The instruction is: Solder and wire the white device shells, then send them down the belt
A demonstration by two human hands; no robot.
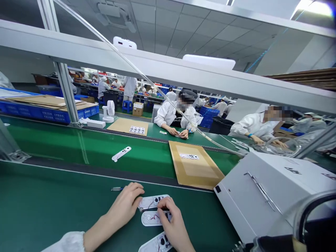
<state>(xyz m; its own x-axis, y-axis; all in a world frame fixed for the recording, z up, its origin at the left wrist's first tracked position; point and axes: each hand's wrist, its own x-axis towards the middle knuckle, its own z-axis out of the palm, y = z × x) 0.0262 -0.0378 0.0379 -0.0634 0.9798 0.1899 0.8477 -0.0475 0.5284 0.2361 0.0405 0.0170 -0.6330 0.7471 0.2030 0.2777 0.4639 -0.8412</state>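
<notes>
Three white oblong housings [149, 202] lie on the green workbench [65, 203], wires visible, closure outstanding; left hand [127, 200] curled beside the farthest, right hand [172, 217] bent over the middle, grips indeterminable.

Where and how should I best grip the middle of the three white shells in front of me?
Probably grip the middle shell by its long edges near the rounded left end, coming from the left with the left hand: it seems to lie flat, insides facing up, and the right hand already covers part of its right side.
</notes>
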